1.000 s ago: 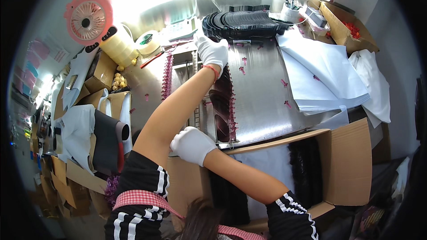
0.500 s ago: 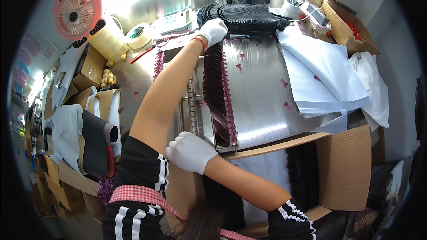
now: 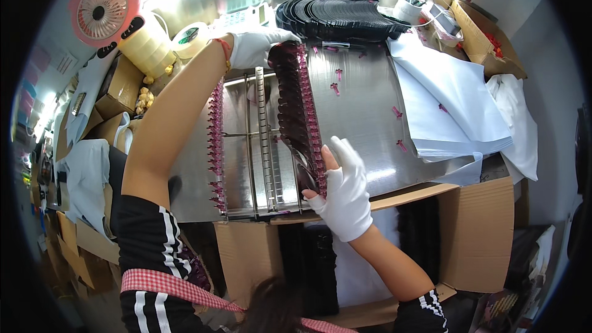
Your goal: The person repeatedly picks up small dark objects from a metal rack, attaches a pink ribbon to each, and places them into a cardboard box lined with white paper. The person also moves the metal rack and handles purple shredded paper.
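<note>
A long row of dark, glossy, lens-like pieces (image 3: 291, 105) runs front to back over a metal rack (image 3: 264, 142), with pink clips (image 3: 311, 111) along its right side. My left hand (image 3: 256, 48), in a white glove, grips the far end of this row; some of its fingers are hidden there. At the near end my right hand (image 3: 346, 194) has its thumb and fingers around the row, in a white glove with bare fingertips. A second line of pink clips (image 3: 216, 142) lies along the rack's left side. Behind stands a stack of black curved sheets (image 3: 333, 18).
White sheets (image 3: 450, 98) lie on the metal tabletop (image 3: 370, 129) at right, among loose pink clips. An open cardboard box (image 3: 478, 234) stands below the front edge. A pink fan (image 3: 102, 9), tape rolls (image 3: 148, 52) and a pen cup (image 3: 407, 9) line the back.
My left hand has moved left and slightly back to the row's far end. My right hand, closed before, has gone right and up onto the near end. The row has shifted slightly left.
</note>
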`<state>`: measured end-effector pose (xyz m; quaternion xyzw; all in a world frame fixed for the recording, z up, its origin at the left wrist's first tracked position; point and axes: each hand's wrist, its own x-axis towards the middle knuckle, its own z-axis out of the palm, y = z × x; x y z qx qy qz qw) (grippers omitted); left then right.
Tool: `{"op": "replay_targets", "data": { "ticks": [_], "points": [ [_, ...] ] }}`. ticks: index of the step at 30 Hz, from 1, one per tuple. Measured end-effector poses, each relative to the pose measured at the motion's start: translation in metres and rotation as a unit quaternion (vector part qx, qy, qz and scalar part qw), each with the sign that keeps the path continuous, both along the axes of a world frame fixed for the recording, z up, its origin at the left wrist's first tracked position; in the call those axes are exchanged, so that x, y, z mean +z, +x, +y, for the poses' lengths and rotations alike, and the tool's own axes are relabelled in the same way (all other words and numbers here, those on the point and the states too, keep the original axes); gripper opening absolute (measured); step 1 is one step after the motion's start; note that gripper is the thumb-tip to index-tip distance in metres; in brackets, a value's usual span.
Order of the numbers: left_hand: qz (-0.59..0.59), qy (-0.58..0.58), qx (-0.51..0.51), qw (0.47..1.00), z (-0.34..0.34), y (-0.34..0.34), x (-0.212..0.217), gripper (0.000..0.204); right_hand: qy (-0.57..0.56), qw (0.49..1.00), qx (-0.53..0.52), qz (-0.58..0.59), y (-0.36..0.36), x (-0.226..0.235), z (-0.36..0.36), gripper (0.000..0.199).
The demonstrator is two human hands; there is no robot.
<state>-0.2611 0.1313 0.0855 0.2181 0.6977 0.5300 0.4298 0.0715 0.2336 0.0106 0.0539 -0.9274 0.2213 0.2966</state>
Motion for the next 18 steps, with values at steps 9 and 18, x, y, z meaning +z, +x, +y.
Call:
{"op": "replay_targets", "data": {
  "ticks": [9, 18],
  "points": [
    [-0.043, -0.036, -0.13, 0.99, -0.006, 0.021, 0.012, 0.031, -0.108, 0.987, 0.11, -0.053, -0.003, -0.004, 0.001, 0.101],
    [-0.093, -0.034, -0.17, 0.98, -0.029, 0.065, 0.011, 0.02, -0.177, 0.972, 0.105, -0.109, -0.004, -0.013, 0.0, 0.105]
  ]
}}
